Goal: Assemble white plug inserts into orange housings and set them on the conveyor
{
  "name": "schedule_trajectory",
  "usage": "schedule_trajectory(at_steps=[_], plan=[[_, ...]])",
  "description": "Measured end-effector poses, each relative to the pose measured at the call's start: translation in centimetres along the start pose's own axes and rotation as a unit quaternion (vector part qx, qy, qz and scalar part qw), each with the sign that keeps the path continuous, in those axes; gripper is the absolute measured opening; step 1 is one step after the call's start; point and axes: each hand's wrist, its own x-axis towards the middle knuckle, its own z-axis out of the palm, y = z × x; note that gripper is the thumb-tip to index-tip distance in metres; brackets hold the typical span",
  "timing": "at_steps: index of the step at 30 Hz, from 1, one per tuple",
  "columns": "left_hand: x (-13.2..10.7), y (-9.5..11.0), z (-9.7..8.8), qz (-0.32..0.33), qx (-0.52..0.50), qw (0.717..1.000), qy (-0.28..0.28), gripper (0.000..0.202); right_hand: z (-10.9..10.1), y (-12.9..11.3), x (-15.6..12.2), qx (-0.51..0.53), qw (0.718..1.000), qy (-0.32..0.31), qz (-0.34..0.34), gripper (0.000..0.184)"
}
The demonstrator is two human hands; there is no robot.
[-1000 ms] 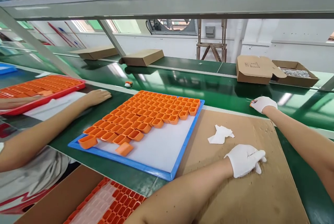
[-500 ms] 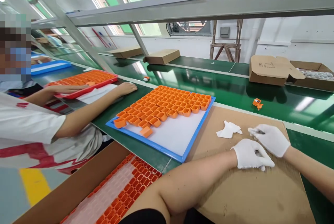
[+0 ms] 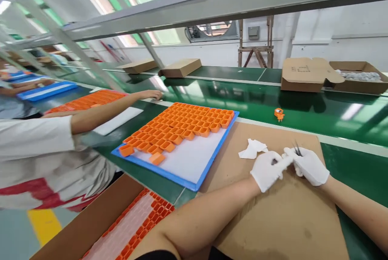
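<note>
My left hand, in a white glove, is closed, with its fingertips meeting those of my right hand. A small dark spot shows between its thumb and fingers; what it holds, if anything, I cannot make out. My right hand, gloved too, is closed around what look like tweezers, their thin dark tips pointing up and away. Both hands are just above a brown cardboard sheet. To the left of them lies a crumpled white cloth scrap.
A blue-rimmed tray of orange cups lies to the left. On the green conveyor belt sits a small orange figure. Cardboard boxes stand beyond. At left, a co-worker's arm reaches toward the belt.
My hands have come together at the fingertips, and the tweezer tips now show. The orange figure has shifted left in view. The co-worker's arm has stretched farther toward the belt.
</note>
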Motion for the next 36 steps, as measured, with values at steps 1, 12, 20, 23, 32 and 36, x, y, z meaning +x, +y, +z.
schedule_trajectory(at_steps=[1,12,20,23,32,36], plan=[[0.2,-0.1,0.0,0.018,-0.007,1.000,0.023,0.038,0.1,0.1,-0.1,-0.024,1.000,-0.009,-0.011,0.038],[0.7,-0.9,-1.3,0.177,0.039,0.981,0.063,0.014,0.6,0.0,-0.6,-0.209,0.969,-0.050,-0.118,0.020],[1.2,-1.2,-2.4,0.206,0.051,0.972,0.096,0.016,1.0,-0.4,-1.0,-0.114,0.981,-0.100,-0.122,0.029],[1.4,-1.3,-2.4,0.204,0.045,0.971,0.119,0.023,0.9,-1.0,-0.8,-0.114,0.980,-0.134,-0.094,0.029],[1.9,-1.1,-2.8,0.169,0.035,0.975,0.141,0.032,0.7,-1.2,-0.6,-0.171,0.965,-0.146,-0.135,0.039],[2.2,-1.1,-3.0,0.137,0.030,0.972,0.190,0.044,0.7,-0.9,-0.5,-0.174,0.963,-0.143,-0.151,0.033]])
